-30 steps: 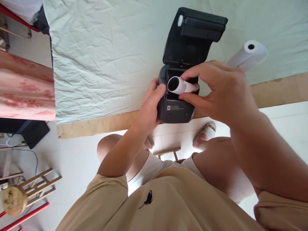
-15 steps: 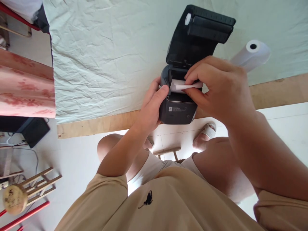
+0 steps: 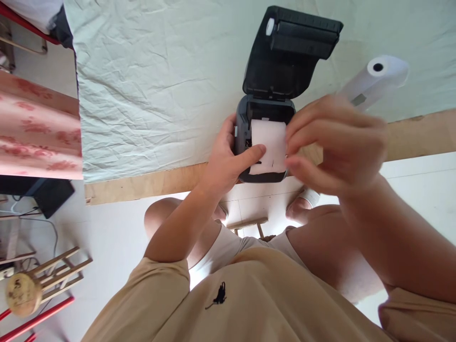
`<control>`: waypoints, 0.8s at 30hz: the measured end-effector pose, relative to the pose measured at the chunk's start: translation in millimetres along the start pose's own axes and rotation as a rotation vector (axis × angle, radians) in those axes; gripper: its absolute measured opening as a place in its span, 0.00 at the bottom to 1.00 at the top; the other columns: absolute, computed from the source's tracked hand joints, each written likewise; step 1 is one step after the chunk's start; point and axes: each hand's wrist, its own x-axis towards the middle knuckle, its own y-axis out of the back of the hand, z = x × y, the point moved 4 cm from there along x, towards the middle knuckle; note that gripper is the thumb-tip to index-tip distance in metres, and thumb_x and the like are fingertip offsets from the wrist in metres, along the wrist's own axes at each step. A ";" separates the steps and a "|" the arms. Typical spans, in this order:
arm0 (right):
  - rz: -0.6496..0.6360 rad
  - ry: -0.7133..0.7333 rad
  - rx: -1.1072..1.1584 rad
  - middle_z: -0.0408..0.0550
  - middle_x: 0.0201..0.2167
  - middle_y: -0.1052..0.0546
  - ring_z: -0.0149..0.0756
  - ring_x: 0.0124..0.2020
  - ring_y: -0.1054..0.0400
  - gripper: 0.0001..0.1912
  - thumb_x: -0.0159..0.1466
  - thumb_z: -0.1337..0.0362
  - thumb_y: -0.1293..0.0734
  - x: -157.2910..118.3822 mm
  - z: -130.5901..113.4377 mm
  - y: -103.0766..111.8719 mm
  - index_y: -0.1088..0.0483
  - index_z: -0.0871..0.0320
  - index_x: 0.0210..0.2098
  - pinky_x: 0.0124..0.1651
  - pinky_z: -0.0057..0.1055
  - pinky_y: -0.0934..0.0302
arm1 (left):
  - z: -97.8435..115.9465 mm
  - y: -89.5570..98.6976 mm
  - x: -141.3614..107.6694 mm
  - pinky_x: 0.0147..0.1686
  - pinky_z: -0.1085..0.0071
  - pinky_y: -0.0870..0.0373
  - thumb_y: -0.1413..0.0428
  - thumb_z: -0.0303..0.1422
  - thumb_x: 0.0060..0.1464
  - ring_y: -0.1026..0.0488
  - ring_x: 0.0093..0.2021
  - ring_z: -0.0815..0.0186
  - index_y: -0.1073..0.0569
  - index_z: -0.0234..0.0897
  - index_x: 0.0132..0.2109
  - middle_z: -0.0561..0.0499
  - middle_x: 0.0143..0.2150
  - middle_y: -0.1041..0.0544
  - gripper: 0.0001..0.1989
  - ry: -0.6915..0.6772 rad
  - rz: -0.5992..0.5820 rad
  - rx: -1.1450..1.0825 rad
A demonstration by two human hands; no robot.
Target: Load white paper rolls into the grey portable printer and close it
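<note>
A small black portable label printer (image 3: 242,116) is at the table's front edge, with its lid (image 3: 281,66) swung up and back. From its bay a strip of white paper (image 3: 270,135) lies flat over the front, covering most of the front panel. My left hand (image 3: 228,159) grips the printer's left side, its thumb pressing on the paper. Beside the paper's right edge is my right hand (image 3: 335,145), blurred, with thumb and fingers apart and nothing visible between them. Whether its fingertips touch the paper or the printer, I cannot tell.
Behind my right hand, a white paper roll (image 3: 388,71) with a dark core lies on the pale green tablecloth (image 3: 160,85). The table's bare wooden edge (image 3: 142,183) runs along the front. A wooden stool (image 3: 23,294) lies on its side at the lower left.
The paper, pinched upright in my right fingers before, now lies flat over the printer's front. My left thumb has moved onto it. My right hand has let go and shifted right.
</note>
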 end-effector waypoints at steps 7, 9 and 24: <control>0.114 -0.130 -0.134 0.51 0.62 0.27 0.57 0.65 0.28 0.29 0.68 0.39 0.37 1.2 28.8 9.9 0.36 0.41 0.64 0.50 0.50 0.29 | -4.1 7.7 2.0 0.40 0.64 0.20 0.25 0.42 0.45 0.17 0.51 0.53 0.27 0.49 0.55 0.50 0.47 0.19 0.32 -0.025 -0.021 0.081; 0.046 -0.195 -0.122 0.48 0.67 0.31 0.53 0.67 0.27 0.27 0.72 0.43 0.39 -0.1 28.0 13.9 0.40 0.36 0.68 0.56 0.51 0.29 | -4.8 8.9 1.7 0.40 0.64 0.21 0.25 0.44 0.45 0.17 0.50 0.53 0.27 0.49 0.56 0.51 0.45 0.20 0.32 -0.016 -0.019 0.108; -0.276 -0.634 0.355 0.50 0.58 0.22 0.44 0.49 0.21 0.41 0.63 0.30 0.28 -27.5 55.4 -11.1 0.35 0.43 0.66 0.52 0.45 0.21 | -25.4 15.0 13.0 0.37 0.63 0.14 0.35 0.52 0.62 0.14 0.45 0.57 0.27 0.50 0.60 0.50 0.49 0.17 0.24 -0.178 -0.186 -0.021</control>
